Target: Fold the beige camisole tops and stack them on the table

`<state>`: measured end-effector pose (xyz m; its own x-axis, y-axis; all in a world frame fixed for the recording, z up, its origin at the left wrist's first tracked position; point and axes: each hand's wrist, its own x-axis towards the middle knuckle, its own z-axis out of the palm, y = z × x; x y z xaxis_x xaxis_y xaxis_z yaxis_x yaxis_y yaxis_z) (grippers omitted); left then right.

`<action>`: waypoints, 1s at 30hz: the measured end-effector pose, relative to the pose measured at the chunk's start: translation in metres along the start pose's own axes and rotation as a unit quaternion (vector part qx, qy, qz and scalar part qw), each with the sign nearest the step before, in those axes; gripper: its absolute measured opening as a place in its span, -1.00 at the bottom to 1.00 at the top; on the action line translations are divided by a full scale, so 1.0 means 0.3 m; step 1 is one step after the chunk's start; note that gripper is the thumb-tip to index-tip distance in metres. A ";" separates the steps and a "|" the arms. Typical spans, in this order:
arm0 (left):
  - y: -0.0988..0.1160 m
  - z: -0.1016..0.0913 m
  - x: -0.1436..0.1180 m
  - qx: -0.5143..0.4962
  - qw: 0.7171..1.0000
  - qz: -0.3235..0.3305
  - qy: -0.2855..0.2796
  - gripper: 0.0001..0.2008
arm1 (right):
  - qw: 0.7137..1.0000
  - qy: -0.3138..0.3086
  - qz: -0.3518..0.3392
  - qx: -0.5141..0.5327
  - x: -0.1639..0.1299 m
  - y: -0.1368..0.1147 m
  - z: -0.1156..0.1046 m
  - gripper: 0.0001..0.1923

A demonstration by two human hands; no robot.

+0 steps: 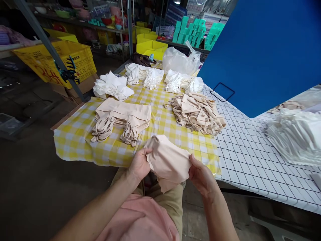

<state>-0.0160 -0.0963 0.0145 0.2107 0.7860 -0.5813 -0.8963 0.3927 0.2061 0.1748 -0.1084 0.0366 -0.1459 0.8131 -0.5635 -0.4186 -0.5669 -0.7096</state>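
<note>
Between my two hands a beige fabric garment piece [169, 160] is stretched over my lap, at the table's front edge. My left hand [140, 164] pinches its left side, thumb on top. My right hand [202, 175] grips the right side the same way. Just beyond my left hand lies a neat stack of beige garments with straps [125, 112], the straps hanging in two bunches toward me. Farther right is a loose, crumpled heap of beige garments [198, 112]. The exact kind of garment cannot be made out.
A yellow checked cloth [75, 144] covers the table. White garment stacks [152, 75] and a white plastic bag [179, 60] stand at the back. A blue board [263, 57] rises at right, near a white pile [298, 134]. A yellow crate [82, 60] is at left.
</note>
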 end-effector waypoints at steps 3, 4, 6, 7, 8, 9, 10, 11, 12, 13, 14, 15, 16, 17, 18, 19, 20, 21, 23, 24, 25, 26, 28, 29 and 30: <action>0.026 0.003 -0.003 0.010 0.999 0.053 0.000 -0.52 | 1.000 -0.014 0.023 -0.009 0.001 0.035 -0.015 -0.80; 0.035 0.002 -0.004 0.016 0.998 0.063 -0.009 -0.51 | 0.999 -0.026 0.029 -0.021 0.000 0.049 -0.021 -0.79; 0.051 -0.002 -0.005 0.027 0.997 0.064 -0.031 -0.50 | 0.996 -0.053 0.034 -0.055 -0.004 0.073 -0.029 -0.76; 0.057 -0.003 -0.006 0.030 0.997 0.057 -0.041 -0.50 | 0.995 -0.062 0.035 -0.076 -0.007 0.082 -0.031 -0.73; 0.062 -0.005 -0.007 0.032 0.997 0.050 -0.049 -0.50 | 0.992 -0.068 0.034 -0.098 -0.011 0.089 -0.032 -0.71; 0.066 -0.006 -0.009 0.032 0.997 0.040 -0.057 -0.50 | 0.990 -0.071 0.031 -0.122 -0.016 0.091 -0.033 -0.68; 0.070 -0.008 -0.012 0.033 0.997 0.027 -0.066 -0.51 | 0.985 -0.073 0.026 -0.153 -0.020 0.091 -0.034 -0.65; 0.073 -0.010 -0.015 0.035 0.996 0.010 -0.077 -0.51 | 0.978 -0.078 0.023 -0.192 -0.023 0.087 -0.037 -0.63; 0.077 -0.013 -0.018 0.039 0.995 -0.008 -0.091 -0.52 | 0.967 -0.086 0.021 -0.239 -0.024 0.080 -0.041 -0.60; 0.081 -0.017 -0.022 0.044 0.993 -0.028 -0.108 -0.53 | 0.952 -0.088 0.018 -0.291 -0.023 0.070 -0.047 -0.58; 0.085 -0.021 -0.026 0.049 0.989 -0.051 -0.128 -0.53 | 0.936 -0.074 0.008 -0.344 -0.019 0.060 -0.054 -0.56; 0.088 -0.025 -0.031 0.057 0.984 -0.077 -0.149 -0.53 | 0.920 -0.040 -0.014 -0.390 -0.013 0.048 -0.059 -0.55; 0.090 -0.028 -0.036 0.066 0.978 -0.103 -0.167 -0.53 | 0.906 0.008 -0.048 -0.421 -0.005 0.038 -0.062 -0.56; 0.091 -0.028 -0.040 0.075 0.972 -0.127 -0.183 -0.54 | 0.896 0.060 -0.087 -0.432 0.003 0.030 -0.060 -0.57; 0.091 -0.027 -0.045 0.084 0.967 -0.146 -0.194 -0.54 | 0.894 0.095 -0.119 -0.422 0.012 0.026 -0.053 -0.58; 0.089 -0.024 -0.049 0.091 0.963 -0.158 -0.201 -0.55 | 0.902 0.100 -0.135 -0.397 0.021 0.024 -0.039 -0.58; 0.087 -0.019 -0.052 0.097 0.960 -0.165 -0.205 -0.55 | 0.922 0.072 -0.131 -0.358 0.029 0.027 -0.019 -0.56; 0.085 -0.013 -0.054 0.103 0.959 -0.166 -0.207 -0.56 | 0.945 0.020 -0.108 -0.307 0.036 0.032 0.004 -0.53; 0.084 0.001 -0.057 0.119 0.957 -0.168 -0.204 -0.58 | 0.977 -0.089 -0.047 -0.186 0.049 0.046 0.055 -0.47; 0.086 0.006 -0.058 0.130 0.958 -0.162 -0.198 -0.61 | 0.985 -0.119 -0.029 -0.124 0.054 0.051 0.078 -0.47; 0.089 0.011 -0.058 0.141 0.960 -0.147 -0.191 -0.63 | 0.989 -0.128 -0.025 -0.068 0.059 0.054 0.096 -0.50; 0.094 0.013 -0.058 0.153 0.964 -0.125 -0.181 -0.66 | 0.992 -0.121 -0.032 -0.024 0.062 0.054 0.109 -0.56; 0.105 0.014 -0.057 0.176 0.968 -0.074 -0.162 -0.68 | 0.994 -0.087 -0.064 0.020 0.065 0.048 0.121 -0.69; 0.109 0.012 -0.057 0.186 0.969 -0.052 -0.156 -0.69 | 0.994 -0.072 -0.077 0.025 0.065 0.043 0.121 -0.73; 0.112 0.010 -0.056 0.195 0.968 -0.038 -0.154 -0.69 | 0.994 -0.059 -0.085 0.023 0.064 0.038 0.119 -0.75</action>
<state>-0.0485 -0.0948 0.0337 0.4300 0.8297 -0.3559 -0.6715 0.5575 0.4882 0.1353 -0.0945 0.0328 -0.1736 0.9079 -0.3815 -0.4855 -0.4160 -0.7689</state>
